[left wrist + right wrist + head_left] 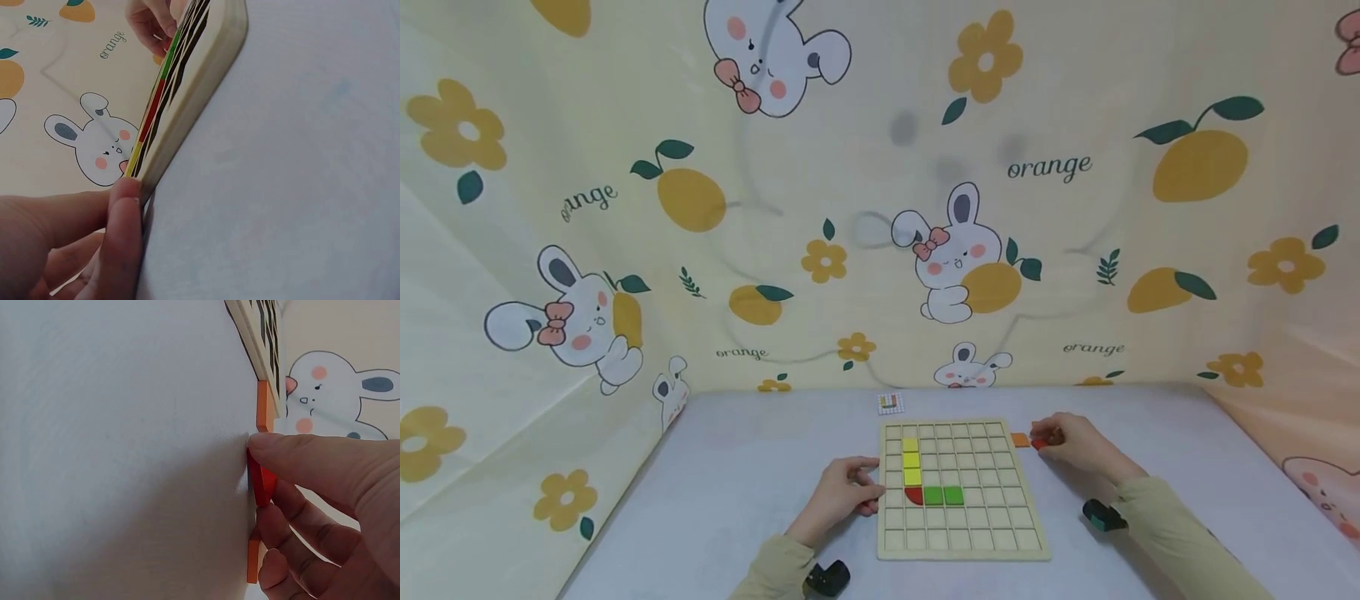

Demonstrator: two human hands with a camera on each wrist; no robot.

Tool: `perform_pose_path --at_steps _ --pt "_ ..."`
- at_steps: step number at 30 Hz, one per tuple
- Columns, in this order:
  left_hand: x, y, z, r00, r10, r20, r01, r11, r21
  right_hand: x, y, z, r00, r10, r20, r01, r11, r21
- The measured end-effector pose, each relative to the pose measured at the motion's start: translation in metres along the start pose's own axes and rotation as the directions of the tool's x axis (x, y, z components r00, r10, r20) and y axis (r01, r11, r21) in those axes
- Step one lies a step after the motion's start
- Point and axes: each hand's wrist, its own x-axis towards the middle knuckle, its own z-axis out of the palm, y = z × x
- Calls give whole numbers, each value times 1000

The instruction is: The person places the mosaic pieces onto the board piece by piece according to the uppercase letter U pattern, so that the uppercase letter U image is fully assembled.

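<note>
A wooden grid board [962, 553] lies on the table with three yellow squares [911, 460], a red quarter-round tile [914, 496] and two green squares [943, 496] in its cells. My left hand [841, 496] holds the board's left edge, thumb at the rim; the left wrist view shows the thumb [125, 231] against the board's side. Right of the board, my right hand [1072, 442] pinches a red tile [261, 478] between thumb and fingers, low over the table. One orange tile [1020, 440] lies between that hand and the board.
Another orange tile [253, 557] sits by the right fingers in the right wrist view. Behind the board lies a small pattern card [891, 404]. A printed cloth [880, 250] with rabbits and oranges hangs behind the table and along its sides.
</note>
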Motion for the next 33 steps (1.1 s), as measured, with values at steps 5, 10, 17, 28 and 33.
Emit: perform_pose_path --at_steps 5,10,17,28,33 --pt "0 0 0 1000 2 1 -2 1000 -4 -4 2 -1 1000 5 -3 -5 1000 -15" --pt "1 0 2 1000 4 -3 -4 1000 2 -8 7 -3 1000 -1 -2 1 1000 -12" --pt "1 -1 1 1000 25 4 -25 1000 14 -16 7 -7 1000 2 13 -3 998 58" --pt "-1 -4 0 1000 10 -1 -10 1000 11 -25 -13 0 999 -36 -12 37 971 235" --pt "2 -3 0 1000 10 -3 -10 1000 12 -26 -28 11 998 -57 -16 59 970 235"
